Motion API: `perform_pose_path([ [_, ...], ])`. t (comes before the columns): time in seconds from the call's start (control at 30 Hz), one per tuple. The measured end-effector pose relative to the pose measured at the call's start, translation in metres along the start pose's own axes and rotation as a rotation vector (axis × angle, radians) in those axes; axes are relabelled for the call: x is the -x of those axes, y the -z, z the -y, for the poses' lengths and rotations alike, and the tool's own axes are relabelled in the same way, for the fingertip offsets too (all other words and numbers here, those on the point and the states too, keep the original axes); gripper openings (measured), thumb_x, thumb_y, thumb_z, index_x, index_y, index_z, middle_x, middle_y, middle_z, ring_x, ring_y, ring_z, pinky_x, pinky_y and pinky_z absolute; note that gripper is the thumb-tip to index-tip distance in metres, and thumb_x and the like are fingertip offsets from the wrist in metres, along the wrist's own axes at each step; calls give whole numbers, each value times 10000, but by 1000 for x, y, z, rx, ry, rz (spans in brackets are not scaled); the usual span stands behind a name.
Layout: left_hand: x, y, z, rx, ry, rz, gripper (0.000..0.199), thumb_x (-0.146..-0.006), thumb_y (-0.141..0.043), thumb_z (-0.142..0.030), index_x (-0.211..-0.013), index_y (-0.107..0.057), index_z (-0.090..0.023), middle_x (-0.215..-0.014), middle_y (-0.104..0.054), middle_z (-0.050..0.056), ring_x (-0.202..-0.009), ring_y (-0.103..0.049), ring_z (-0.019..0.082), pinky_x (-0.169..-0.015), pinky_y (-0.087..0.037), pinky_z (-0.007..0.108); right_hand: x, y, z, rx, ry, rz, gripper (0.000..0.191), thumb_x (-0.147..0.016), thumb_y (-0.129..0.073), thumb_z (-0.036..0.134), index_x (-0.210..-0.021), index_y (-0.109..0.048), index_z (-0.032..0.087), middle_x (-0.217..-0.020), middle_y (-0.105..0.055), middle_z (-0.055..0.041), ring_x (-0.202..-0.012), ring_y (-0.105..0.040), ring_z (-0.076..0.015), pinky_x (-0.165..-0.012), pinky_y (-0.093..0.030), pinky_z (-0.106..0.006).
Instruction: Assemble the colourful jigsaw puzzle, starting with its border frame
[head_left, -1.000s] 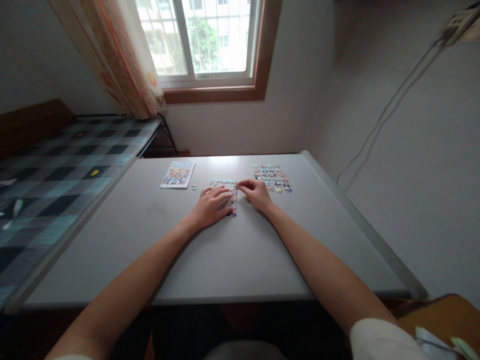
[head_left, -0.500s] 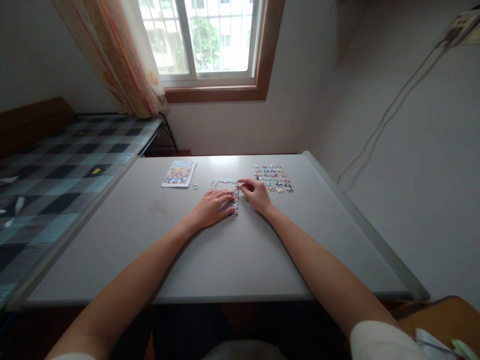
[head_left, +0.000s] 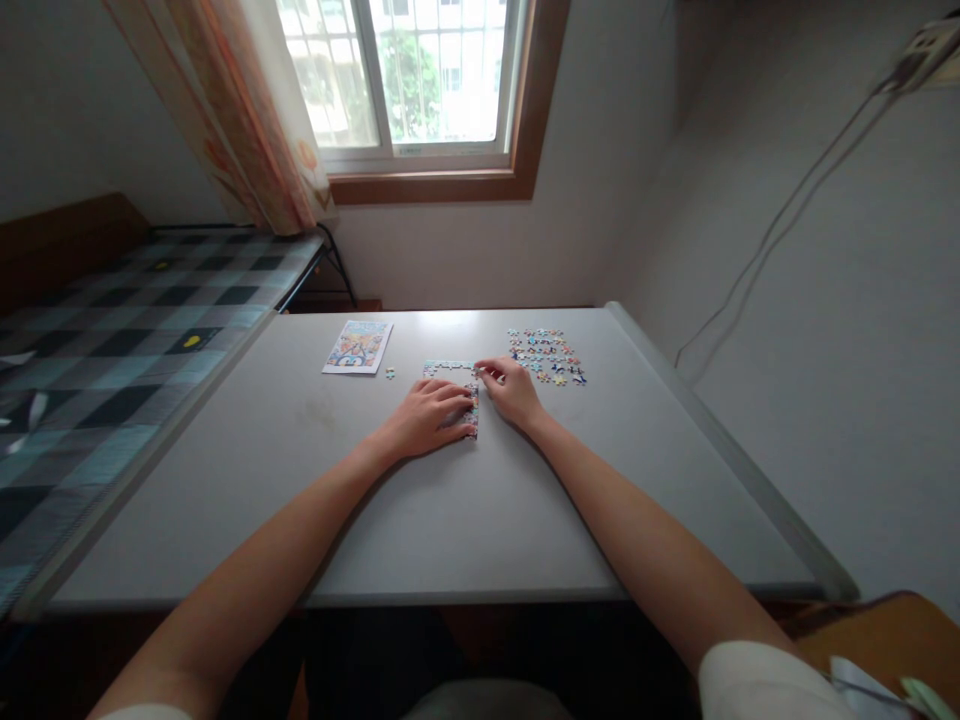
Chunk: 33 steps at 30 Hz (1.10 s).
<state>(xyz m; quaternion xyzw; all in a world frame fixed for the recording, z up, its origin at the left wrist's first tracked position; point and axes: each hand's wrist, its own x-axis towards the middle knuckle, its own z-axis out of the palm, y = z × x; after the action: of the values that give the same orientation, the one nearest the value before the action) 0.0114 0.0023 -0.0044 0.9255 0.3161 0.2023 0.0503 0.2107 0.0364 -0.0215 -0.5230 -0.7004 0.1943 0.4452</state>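
A partly joined jigsaw puzzle [head_left: 448,364] lies mid-table, its top edge and right side showing; the rest is under my left hand. My left hand [head_left: 433,415] rests flat across it, fingers stretched out to the right-hand strip. At the puzzle's top right corner, my right hand [head_left: 512,388] has thumb and forefinger pinched together at the border. Whatever sits between those fingertips is too small to make out. Loose jigsaw pieces [head_left: 547,355] lie in rows just beyond my right hand. One single piece [head_left: 390,373] lies apart, left of the puzzle.
A printed picture sheet [head_left: 358,347] lies at the back left of the white table [head_left: 480,530]. A bed with a checked cover [head_left: 150,330] stands along the left. On the right are the wall and a hanging cable [head_left: 765,240]; the window [head_left: 442,80] is ahead.
The joined puzzle has shifted slightly toward me, and my left hand has moved a little with it. My right hand stays at the corner, its fingers still pinched.
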Motion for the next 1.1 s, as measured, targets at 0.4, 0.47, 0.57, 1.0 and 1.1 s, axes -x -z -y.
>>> perform_pose_path([
  [0.4,-1,0,-3,34,-22,-13,379,-884,-557,-473,-1206,-626,-285,-1256,-612,45,-1171,-524,231,-1029,-346,412,1,1,4,21,-45,83,190,-783,-565,167,-889,-719,197,-779,-696,-22,-672,-589,-138,-715,-466,-266],
  [0.47,-1,0,-3,45,-19,-11,377,-891,-546,-470,-1210,-624,-285,-1274,-604,49,-1177,-529,229,-1036,-342,416,1,1,4,29,-44,86,190,-786,-564,168,-890,-719,200,-780,-696,-19,-667,-584,-134,-716,-465,-264],
  [0.57,-1,0,-3,51,-8,-8,372,-890,-547,-462,-1207,-624,-282,-1273,-606,49,-1164,-543,227,-1039,-342,418,1,2,4,49,-37,92,194,-789,-563,169,-899,-721,200,-786,-695,-20,-668,-581,-133,-727,-464,-266],
  [1.0,-1,1,-4,65,17,11,375,-886,-546,-467,-1211,-621,-297,-1274,-604,41,-1170,-538,227,-1043,-339,414,2,-2,0,166,11,87,201,-815,-570,153,-930,-723,215,-818,-650,-33,-784,-595,-161,-802,-454,-297],
  [1.1,-1,1,-5,62,18,8,375,-887,-546,-468,-1211,-621,-294,-1274,-603,38,-1165,-540,222,-1045,-338,403,2,-3,0,204,15,81,197,-820,-581,171,-939,-730,220,-812,-623,-36,-807,-585,-167,-831,-444,-305],
])
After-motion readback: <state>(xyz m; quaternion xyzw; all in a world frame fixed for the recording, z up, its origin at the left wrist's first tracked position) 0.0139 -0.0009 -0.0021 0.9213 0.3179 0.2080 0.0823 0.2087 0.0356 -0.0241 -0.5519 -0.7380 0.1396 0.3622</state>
